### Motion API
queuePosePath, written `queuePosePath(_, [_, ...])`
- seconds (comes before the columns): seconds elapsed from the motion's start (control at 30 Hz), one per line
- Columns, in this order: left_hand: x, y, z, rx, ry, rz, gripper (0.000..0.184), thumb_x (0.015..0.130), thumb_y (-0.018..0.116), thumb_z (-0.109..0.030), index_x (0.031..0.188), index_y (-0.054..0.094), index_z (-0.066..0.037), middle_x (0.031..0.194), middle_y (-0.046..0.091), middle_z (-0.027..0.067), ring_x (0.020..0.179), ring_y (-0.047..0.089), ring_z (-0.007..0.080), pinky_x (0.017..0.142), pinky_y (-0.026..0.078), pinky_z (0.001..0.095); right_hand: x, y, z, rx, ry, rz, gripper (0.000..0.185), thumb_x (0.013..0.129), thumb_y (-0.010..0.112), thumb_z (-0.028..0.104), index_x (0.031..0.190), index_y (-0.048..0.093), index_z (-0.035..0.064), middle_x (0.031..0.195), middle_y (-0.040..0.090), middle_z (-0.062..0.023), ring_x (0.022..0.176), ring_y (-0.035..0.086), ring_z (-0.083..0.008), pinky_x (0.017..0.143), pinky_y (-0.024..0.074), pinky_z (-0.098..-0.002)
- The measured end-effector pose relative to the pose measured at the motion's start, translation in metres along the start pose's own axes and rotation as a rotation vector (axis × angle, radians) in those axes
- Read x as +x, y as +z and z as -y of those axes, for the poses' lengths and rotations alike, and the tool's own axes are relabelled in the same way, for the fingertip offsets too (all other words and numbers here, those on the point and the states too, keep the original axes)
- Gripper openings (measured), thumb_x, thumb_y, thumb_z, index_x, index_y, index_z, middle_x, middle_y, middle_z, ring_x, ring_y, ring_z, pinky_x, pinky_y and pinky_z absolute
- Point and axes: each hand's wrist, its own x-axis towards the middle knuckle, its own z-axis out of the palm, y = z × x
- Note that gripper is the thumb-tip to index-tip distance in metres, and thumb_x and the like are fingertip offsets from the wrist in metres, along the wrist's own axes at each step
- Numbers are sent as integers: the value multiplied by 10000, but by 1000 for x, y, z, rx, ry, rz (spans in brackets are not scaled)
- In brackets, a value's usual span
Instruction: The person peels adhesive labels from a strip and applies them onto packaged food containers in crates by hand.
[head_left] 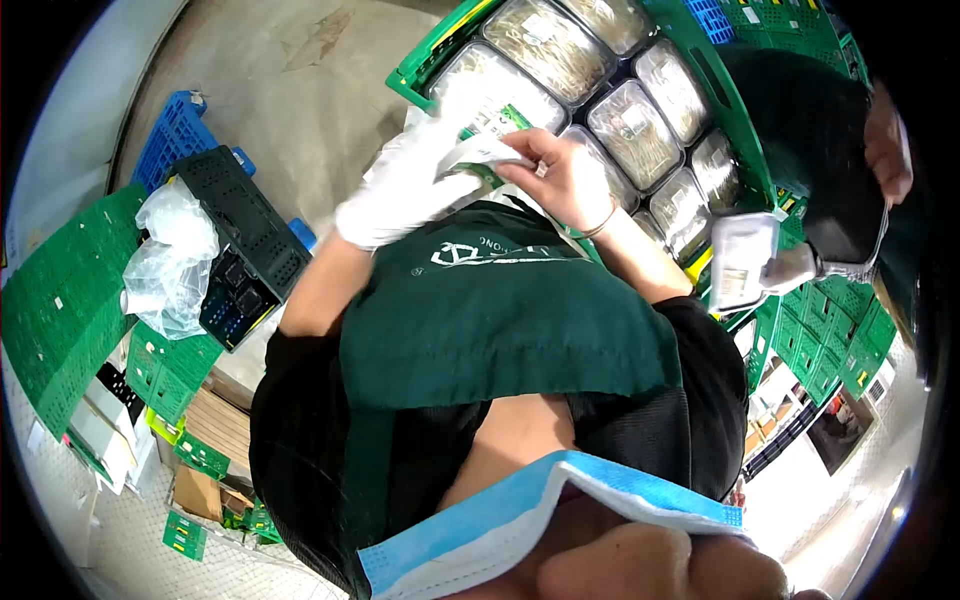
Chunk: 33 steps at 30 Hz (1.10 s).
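My left hand (pixel 400 195), in a white glove, is slightly blurred, its fingers closed round one end of a curled white label strip (pixel 482 152). At the other end of the strip my bare right hand (pixel 570 185) pinches it between thumb and fingers. Both hands are above a green apron (pixel 510 330), near the close edge of a green crate (pixel 725 110). In that crate are several clear-lidded trays of pale, thin strands (pixel 635 135). A green-and-white label (pixel 508 120) shows just beyond my hands.
At the right a co-worker's gloved hand (pixel 790 270) holds a lidded tray (pixel 742 262). To the left, a crumpled clear plastic bag (pixel 170 255) lies on a black crate (pixel 245 215) beside green crates (pixel 75 300). A blue crate (pixel 172 135) stands behind on the floor.
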Motion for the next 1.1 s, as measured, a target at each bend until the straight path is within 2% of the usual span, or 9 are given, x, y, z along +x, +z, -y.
queuePosePath(0.13, [13,35,-4,-170,-383,-116,147,744,553,-122,835,577,-9,716,580,113,638,552,219,573,432,289,5,-14,-7,-305,-173,-144,104,688,640,107,778,612,64,665,585,-89,607,563,-181,560,452,-269])
queuePosePath(0.33, [13,39,37,-48,-70,47,149,739,544,-161,772,582,-20,727,571,105,660,545,216,590,435,290,78,-86,-127,-530,155,-347,271,732,556,238,886,538,15,838,573,-170,767,559,-292,689,450,-357])
queuePosePath(0.5, [12,24,43,-477,-415,82,212,755,571,-121,917,554,15,849,551,52,779,530,114,684,433,248,85,-61,-169,-1001,103,-484,465,731,593,296,1068,443,12,873,544,-187,804,544,-272,685,434,-324])
queuePosePath(0.67, [20,18,32,-412,-419,127,211,744,552,-134,903,561,5,838,570,85,761,543,168,676,432,276,32,-46,-83,382,75,-35,426,711,625,259,1047,478,43,831,551,-160,724,542,-275,662,439,-307])
queuePosePath(0.73, [36,11,18,-403,-474,272,266,758,558,-111,992,527,12,931,555,71,805,536,132,714,430,245,23,-50,-55,-221,107,68,289,720,623,179,954,529,38,733,559,-152,630,548,-243,593,443,-290])
queuePosePath(0.83, [57,30,-15,65,19,-87,228,765,556,-122,944,553,20,848,581,91,759,543,153,699,431,247,19,-40,-37,115,65,15,177,735,601,160,810,543,11,674,556,-147,575,546,-250,536,434,-274])
queuePosePath(0.93, [68,52,-17,-209,-473,-67,105,754,557,-87,804,560,6,731,565,63,670,531,120,593,432,245,25,-53,-32,-163,12,-168,130,714,621,177,749,592,55,660,582,-96,577,572,-195,518,449,-279])
queuePosePath(0.97, [60,66,3,-377,-306,-172,72,745,556,-74,752,550,-3,680,546,47,610,512,114,534,412,244,30,-64,-45,-338,-46,-179,89,709,635,124,768,615,60,666,585,-76,585,547,-142,524,437,-246])
queuePosePath(1.1, [69,68,10,423,112,82,113,719,580,-106,750,558,1,680,539,69,599,508,128,556,409,254,101,-141,-117,-594,188,-324,238,759,552,261,878,579,57,782,598,-126,687,574,-266,623,450,-319])
